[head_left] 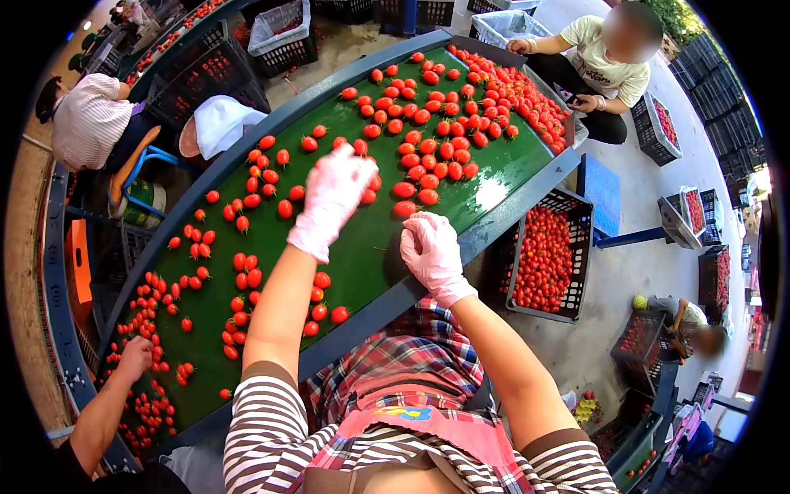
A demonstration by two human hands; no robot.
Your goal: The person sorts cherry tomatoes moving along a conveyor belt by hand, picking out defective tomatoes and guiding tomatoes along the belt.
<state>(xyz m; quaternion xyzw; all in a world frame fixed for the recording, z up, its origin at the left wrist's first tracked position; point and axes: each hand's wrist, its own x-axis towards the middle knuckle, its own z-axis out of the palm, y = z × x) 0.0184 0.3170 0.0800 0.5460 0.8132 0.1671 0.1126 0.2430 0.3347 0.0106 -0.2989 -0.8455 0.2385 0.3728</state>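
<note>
Many small red cherry tomatoes lie on a green conveyor belt. My left hand, in a pale pink glove, is over the middle of the belt among the tomatoes. Its fingers are blurred, and several tomatoes show right beside them. My right hand, also gloved, is at the near edge of the belt with its fingers curled in. Whatever it may hold is hidden inside the fist. A single tomato lies just beyond its knuckles.
A black crate of tomatoes stands on the floor to the right. Tomatoes are piled at the belt's far end, where a person crouches. Another person's hand reaches onto the belt at lower left. The belt has a raised metal rim.
</note>
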